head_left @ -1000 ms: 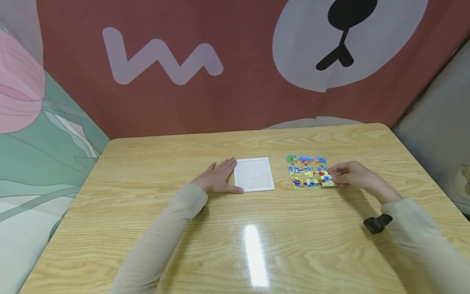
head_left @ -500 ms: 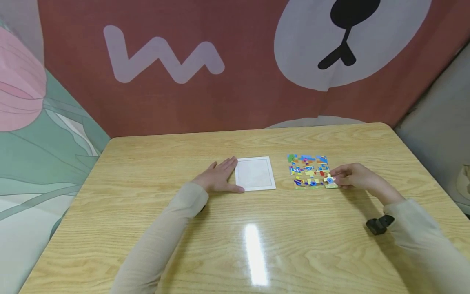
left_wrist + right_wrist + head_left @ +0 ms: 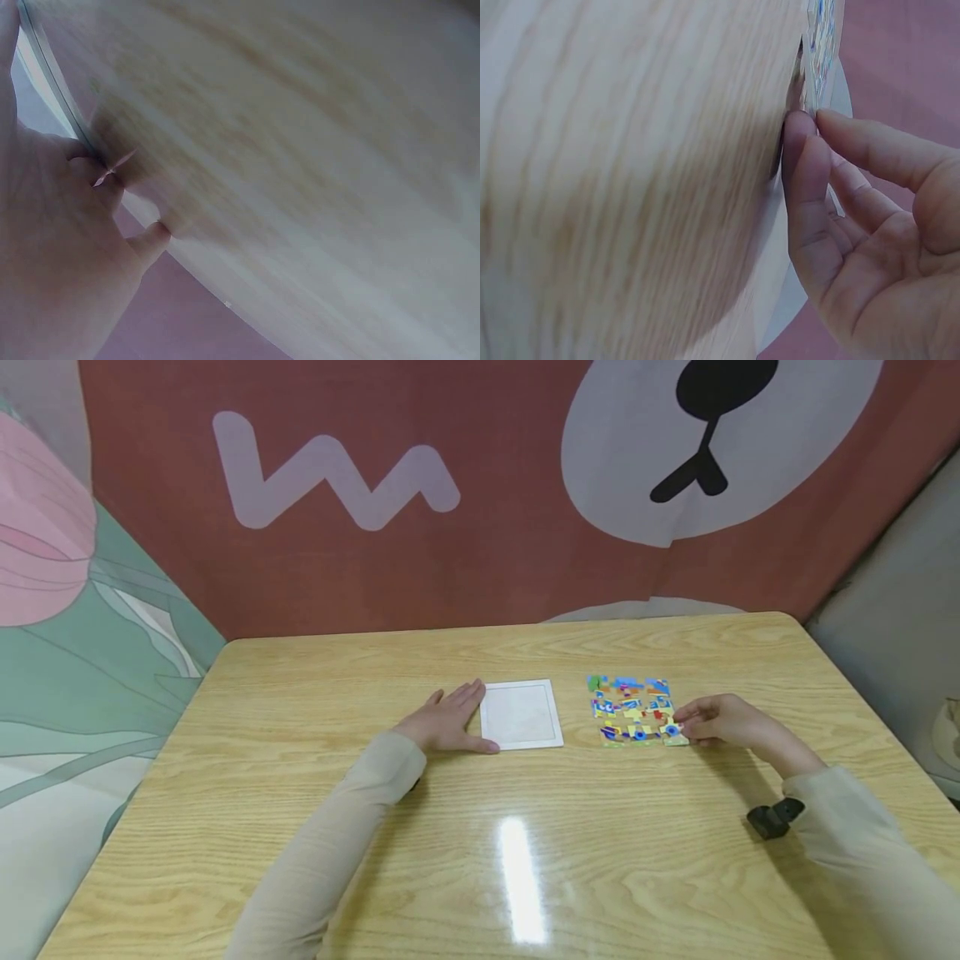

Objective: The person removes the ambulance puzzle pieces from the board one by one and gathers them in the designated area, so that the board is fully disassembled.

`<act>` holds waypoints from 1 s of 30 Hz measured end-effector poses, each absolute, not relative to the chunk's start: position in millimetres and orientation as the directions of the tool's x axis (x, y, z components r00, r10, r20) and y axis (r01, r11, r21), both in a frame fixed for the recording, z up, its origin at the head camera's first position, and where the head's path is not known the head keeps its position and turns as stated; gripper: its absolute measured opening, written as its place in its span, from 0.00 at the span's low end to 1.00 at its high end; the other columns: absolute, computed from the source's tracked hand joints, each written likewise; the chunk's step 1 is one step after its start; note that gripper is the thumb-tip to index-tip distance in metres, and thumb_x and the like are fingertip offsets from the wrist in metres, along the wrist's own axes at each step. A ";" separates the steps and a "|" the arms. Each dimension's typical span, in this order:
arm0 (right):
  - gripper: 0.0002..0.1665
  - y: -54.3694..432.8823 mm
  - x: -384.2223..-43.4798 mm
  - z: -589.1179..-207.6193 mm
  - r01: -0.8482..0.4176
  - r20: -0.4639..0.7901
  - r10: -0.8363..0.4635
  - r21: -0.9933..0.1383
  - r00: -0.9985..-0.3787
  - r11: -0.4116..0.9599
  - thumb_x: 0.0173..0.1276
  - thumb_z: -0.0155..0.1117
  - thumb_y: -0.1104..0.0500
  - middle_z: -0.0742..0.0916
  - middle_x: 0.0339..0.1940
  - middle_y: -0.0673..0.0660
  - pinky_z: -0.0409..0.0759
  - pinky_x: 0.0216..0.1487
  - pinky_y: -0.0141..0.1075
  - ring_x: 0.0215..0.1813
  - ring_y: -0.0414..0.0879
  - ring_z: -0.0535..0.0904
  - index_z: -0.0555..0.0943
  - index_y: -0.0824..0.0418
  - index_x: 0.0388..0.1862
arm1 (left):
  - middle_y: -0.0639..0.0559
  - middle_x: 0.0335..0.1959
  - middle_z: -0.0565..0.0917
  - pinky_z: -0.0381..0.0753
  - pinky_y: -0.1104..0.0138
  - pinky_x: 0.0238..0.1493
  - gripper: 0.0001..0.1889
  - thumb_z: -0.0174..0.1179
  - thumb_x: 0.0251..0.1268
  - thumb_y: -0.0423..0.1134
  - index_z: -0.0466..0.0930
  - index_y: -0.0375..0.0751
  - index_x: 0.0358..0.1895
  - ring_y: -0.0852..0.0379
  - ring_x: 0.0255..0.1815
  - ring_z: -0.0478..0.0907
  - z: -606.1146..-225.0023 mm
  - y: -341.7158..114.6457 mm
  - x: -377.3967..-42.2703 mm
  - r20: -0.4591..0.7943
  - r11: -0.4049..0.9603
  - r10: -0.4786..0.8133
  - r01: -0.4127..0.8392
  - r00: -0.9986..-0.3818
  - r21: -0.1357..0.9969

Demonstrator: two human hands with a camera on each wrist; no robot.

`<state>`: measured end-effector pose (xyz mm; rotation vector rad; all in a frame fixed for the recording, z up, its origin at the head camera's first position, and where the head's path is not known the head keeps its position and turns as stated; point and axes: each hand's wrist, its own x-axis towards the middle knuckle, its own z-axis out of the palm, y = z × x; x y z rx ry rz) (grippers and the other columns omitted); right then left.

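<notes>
My left hand [image 3: 450, 720] rests on the table with its fingers spread along the left edge of a flat white square puzzle tray [image 3: 557, 727]. In the left wrist view its fingertips reach the tray's edge [image 3: 54, 86]. To the right of the tray lie several colourful jigsaw pieces [image 3: 632, 706] in rows, with small gaps between them. My right hand [image 3: 723, 725] pinches a jigsaw piece with a blue round shape [image 3: 672, 732] at the near right corner of these rows. The right wrist view shows thumb and index finger [image 3: 859, 142] meeting at the thin edge of this piece.
The wooden table [image 3: 360, 693] runs back to a red-brown wall panel [image 3: 510, 568] with a cartoon face. A black wrist camera [image 3: 772, 818] sits at the right sleeve. Glare [image 3: 522, 877] lies on the table's near part.
My right hand has moved the pinched jigsaw piece slightly right and down, to the near right corner of the rows. The left hand and the tray hold their place.
</notes>
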<state>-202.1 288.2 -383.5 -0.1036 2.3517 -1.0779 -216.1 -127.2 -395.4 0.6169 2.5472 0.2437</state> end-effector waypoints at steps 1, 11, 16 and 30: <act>0.24 288.4 -202.2 -383.5 0.151 -0.447 -0.285 -0.720 -0.848 0.677 0.71 0.54 0.65 0.86 0.36 0.47 0.82 0.36 0.28 0.33 0.31 0.79 0.67 0.82 0.59 | 0.55 0.79 0.31 0.33 0.51 0.79 0.56 0.49 0.58 0.74 0.28 0.48 0.77 0.58 0.80 0.31 -395.5 -127.2 -216.1 -0.432 0.881 0.469 0.379 -0.770 0.282; 0.24 288.1 -202.6 -384.3 0.157 -0.449 -0.279 -0.718 -0.849 0.678 0.70 0.55 0.66 0.86 0.36 0.47 0.82 0.36 0.28 0.32 0.31 0.78 0.68 0.82 0.59 | 0.56 0.79 0.31 0.32 0.51 0.79 0.56 0.49 0.57 0.74 0.28 0.48 0.77 0.58 0.80 0.31 -395.2 -127.7 -215.5 -0.432 0.882 0.467 0.370 -0.772 0.292; 0.24 287.5 -201.6 -383.7 0.168 -0.457 -0.276 -0.718 -0.846 0.675 0.70 0.55 0.65 0.84 0.33 0.44 0.81 0.35 0.28 0.32 0.31 0.78 0.68 0.82 0.59 | 0.55 0.79 0.32 0.32 0.50 0.79 0.56 0.50 0.57 0.74 0.28 0.48 0.77 0.58 0.80 0.31 -395.8 -127.5 -215.6 -0.432 0.881 0.467 0.369 -0.771 0.295; 0.26 288.4 -201.6 -381.8 0.176 -0.467 -0.275 -0.716 -0.840 0.676 0.74 0.51 0.60 0.84 0.32 0.46 0.82 0.36 0.29 0.33 0.32 0.78 0.67 0.81 0.60 | 0.55 0.79 0.32 0.32 0.51 0.79 0.56 0.49 0.57 0.74 0.28 0.47 0.77 0.58 0.80 0.31 -395.0 -128.0 -215.2 -0.430 0.881 0.468 0.371 -0.772 0.293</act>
